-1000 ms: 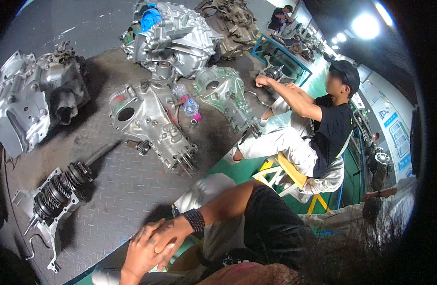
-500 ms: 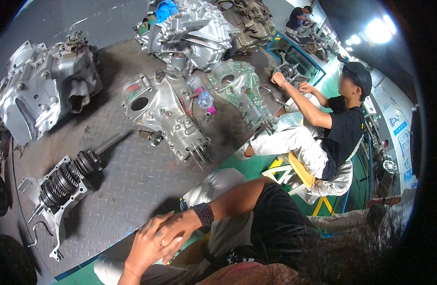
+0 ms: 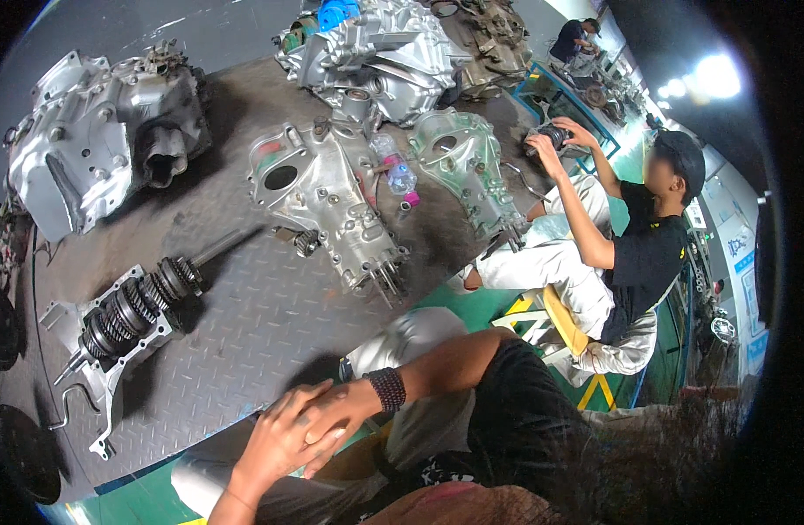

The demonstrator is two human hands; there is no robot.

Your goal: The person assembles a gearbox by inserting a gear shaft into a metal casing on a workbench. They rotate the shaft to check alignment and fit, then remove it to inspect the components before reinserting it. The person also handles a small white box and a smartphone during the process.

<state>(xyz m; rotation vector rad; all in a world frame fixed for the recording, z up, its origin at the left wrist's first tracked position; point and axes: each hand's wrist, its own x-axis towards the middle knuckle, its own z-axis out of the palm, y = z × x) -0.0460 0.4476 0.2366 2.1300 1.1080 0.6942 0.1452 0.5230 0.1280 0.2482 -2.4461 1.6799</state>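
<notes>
Big metal bench (image 3: pixel 236 350) in front of me, tread plate on top, near edge running on a slant just by my lap. Beyond its right end part, a co-worker (image 3: pixel 634 236) in black top and cap sits on a yellow stool (image 3: pixel 564 319), both hands at a dark part on the bench. Large silver casing (image 3: pixel 393 66) at the far edge, blue piece (image 3: pixel 339 12) on top. Second silver casing (image 3: pixel 104 144) at the far left corner. Grey casing (image 3: pixel 328 192) mid-bench, pins toward the near edge; greenish casing (image 3: pixel 472 166) to its right, also by the near edge. Gear set (image 3: pixel 126 319) lies in an open half shell (image 3: pixel 113 385) at the near left corner, shaft pointing inward, well apart from me.

My left hand (image 3: pixel 284 433) and right hand (image 3: pixel 341 411) are clasped over my lap, just beside the near edge, fingers clenched into each other. Can't tell whether they touch the bench. Clear bottle (image 3: pixel 401 179), pink cap, lies between grey and greenish casings. Bent rod (image 3: pixel 66 407) beside the shell, toward the left edge. Beaded bracelet (image 3: pixel 388 388) on my right wrist. Small gear (image 3: pixel 306 242) by the grey casing.
</notes>
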